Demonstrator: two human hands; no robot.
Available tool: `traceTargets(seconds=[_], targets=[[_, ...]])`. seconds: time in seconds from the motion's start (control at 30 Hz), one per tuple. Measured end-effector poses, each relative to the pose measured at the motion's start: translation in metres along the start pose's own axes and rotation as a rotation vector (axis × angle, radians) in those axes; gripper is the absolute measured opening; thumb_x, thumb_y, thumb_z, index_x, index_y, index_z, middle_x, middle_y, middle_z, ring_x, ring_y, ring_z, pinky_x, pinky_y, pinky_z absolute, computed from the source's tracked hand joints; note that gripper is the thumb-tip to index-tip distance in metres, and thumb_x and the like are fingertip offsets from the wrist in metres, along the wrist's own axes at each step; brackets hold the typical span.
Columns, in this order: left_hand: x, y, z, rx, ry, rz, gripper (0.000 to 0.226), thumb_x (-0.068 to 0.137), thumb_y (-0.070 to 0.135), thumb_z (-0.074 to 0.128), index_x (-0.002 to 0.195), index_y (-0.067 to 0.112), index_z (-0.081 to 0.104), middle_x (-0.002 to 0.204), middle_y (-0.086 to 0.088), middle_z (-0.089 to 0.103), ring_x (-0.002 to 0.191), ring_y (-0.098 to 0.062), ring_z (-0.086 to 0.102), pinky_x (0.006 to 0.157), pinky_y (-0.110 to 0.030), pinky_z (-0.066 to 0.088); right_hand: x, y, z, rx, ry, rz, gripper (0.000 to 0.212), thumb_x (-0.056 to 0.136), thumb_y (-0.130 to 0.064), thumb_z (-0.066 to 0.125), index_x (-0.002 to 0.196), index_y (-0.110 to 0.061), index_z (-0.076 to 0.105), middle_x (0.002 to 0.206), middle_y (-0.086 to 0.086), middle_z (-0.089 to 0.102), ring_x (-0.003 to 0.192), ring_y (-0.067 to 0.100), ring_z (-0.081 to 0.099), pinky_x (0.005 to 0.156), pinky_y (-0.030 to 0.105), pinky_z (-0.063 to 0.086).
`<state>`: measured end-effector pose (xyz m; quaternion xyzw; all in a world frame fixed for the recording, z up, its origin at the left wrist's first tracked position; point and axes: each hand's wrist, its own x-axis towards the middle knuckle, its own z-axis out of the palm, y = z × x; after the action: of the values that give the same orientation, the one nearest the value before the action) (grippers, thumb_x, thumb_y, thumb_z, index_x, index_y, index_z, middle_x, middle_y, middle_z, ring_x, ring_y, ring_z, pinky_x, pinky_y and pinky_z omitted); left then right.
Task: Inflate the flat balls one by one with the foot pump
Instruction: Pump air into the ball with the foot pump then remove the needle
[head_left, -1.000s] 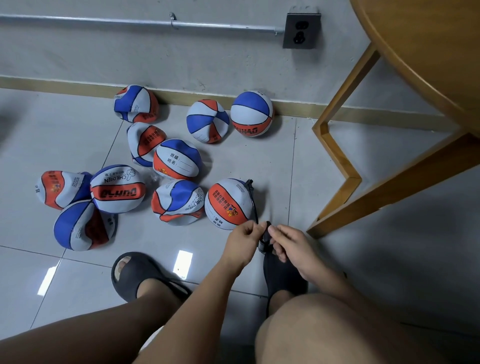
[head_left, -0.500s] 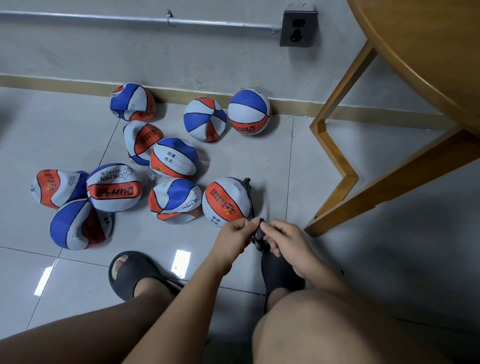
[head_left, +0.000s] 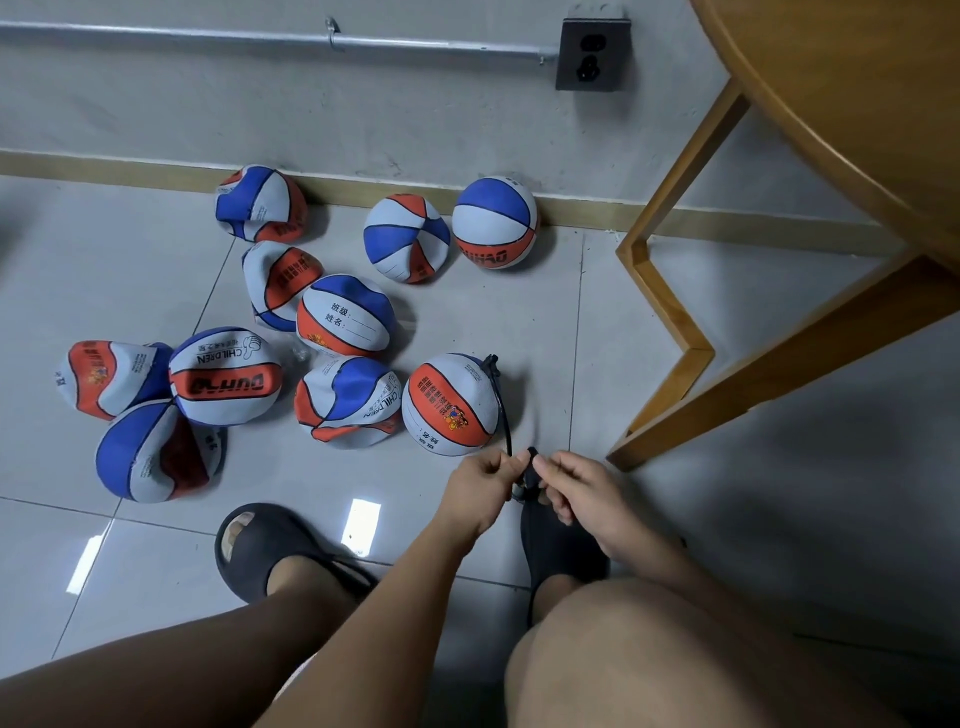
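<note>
Grey tiled floor (head_left: 130, 291), with a wooden table (head_left: 831, 104) overhanging at the right. Ten red, white and blue balls lie on the tiles.

The ball on the hose (head_left: 449, 405) is nearly round, orange panel up, printed characters on it. It sits nearest the hands, touching a crumpled flat ball (head_left: 348, 402) on its left. One full ball (head_left: 494, 222) rests against the skirting. The other balls look dented or collapsed: two more at the wall, two in the middle, three at the far left.

A thin black hose (head_left: 500, 400) enters the near ball at its upper right and runs down its right side to the hands.

Compared with a second ago: the balls hold the same arrangement, the near ball looks equally round, and both hands remain together at the hose end. The view has shifted slightly.

Left hand (head_left: 478, 491): fingers curled, thumb and forefinger pinching the hose at its lower end. Right hand (head_left: 582, 493): fingers curled, tips pinching a small black fitting (head_left: 530, 470) between the two hands. The near ball lies just beyond the left fingertips, apart from them and linked only by the hose.

A black sandal (head_left: 556, 551) lies under the right hand and another (head_left: 260, 551) to the left. Pump body hidden; cannot tell where it sits.
</note>
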<state>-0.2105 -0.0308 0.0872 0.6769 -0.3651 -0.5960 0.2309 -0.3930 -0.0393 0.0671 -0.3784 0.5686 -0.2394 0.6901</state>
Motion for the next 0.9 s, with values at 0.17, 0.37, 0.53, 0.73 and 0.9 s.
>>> traceTargets(seconds=[0.17, 0.37, 0.53, 0.73, 0.9], targets=[[0.000, -0.019, 0.000, 0.109, 0.046, -0.050, 0.056, 0.099, 0.063, 0.064, 0.086, 0.009, 0.063, 0.065, 0.006, 0.062, 0.058, -0.011, 0.049, 0.057, -0.026, 0.040, 0.006, 0.015, 0.004, -0.157, 0.007, 0.048, 0.042, 0.101, -0.047, 0.072, 0.070, -0.023, 0.059, 0.061, 0.005, 0.051, 0.052, 0.019, 0.041, 0.053, 0.032, 0.031], [-0.009, -0.010, -0.011, -0.051, 0.002, -0.043, 0.045, 0.102, 0.053, 0.065, 0.082, 0.012, 0.062, 0.065, 0.006, 0.055, 0.060, -0.013, 0.043, 0.055, -0.025, 0.036, 0.005, -0.018, 0.017, -0.168, 0.035, 0.002, 0.040, 0.102, -0.038, 0.072, 0.067, -0.024, 0.058, 0.059, 0.004, 0.053, 0.050, 0.016, 0.042, 0.057, 0.033, 0.035], [-0.009, 0.045, -0.023, -0.301, -0.001, 0.105, 0.041, 0.100, 0.042, 0.073, 0.077, 0.014, 0.051, 0.065, 0.001, 0.035, 0.057, -0.014, 0.026, 0.051, -0.026, 0.021, -0.012, -0.069, 0.023, 0.006, 0.042, -0.110, 0.045, 0.107, -0.034, 0.067, 0.063, -0.025, 0.057, 0.066, 0.012, 0.043, 0.050, 0.019, 0.033, 0.054, 0.035, 0.031], [-0.003, 0.048, -0.023, -0.172, -0.034, 0.157, 0.043, 0.103, 0.044, 0.070, 0.081, 0.010, 0.055, 0.061, 0.005, 0.041, 0.054, -0.010, 0.031, 0.049, -0.022, 0.028, -0.009, -0.056, 0.019, -0.007, 0.067, -0.116, 0.045, 0.107, -0.044, 0.063, 0.068, -0.025, 0.057, 0.062, 0.009, 0.045, 0.051, 0.020, 0.036, 0.051, 0.031, 0.031], [0.001, 0.009, -0.013, -0.089, 0.001, 0.040, 0.049, 0.100, 0.054, 0.069, 0.079, 0.012, 0.055, 0.060, 0.008, 0.050, 0.054, -0.008, 0.039, 0.053, -0.021, 0.034, 0.003, -0.012, 0.015, -0.087, 0.042, -0.041, 0.043, 0.108, -0.042, 0.063, 0.079, -0.011, 0.058, 0.061, 0.009, 0.048, 0.056, 0.023, 0.039, 0.048, 0.032, 0.032]])
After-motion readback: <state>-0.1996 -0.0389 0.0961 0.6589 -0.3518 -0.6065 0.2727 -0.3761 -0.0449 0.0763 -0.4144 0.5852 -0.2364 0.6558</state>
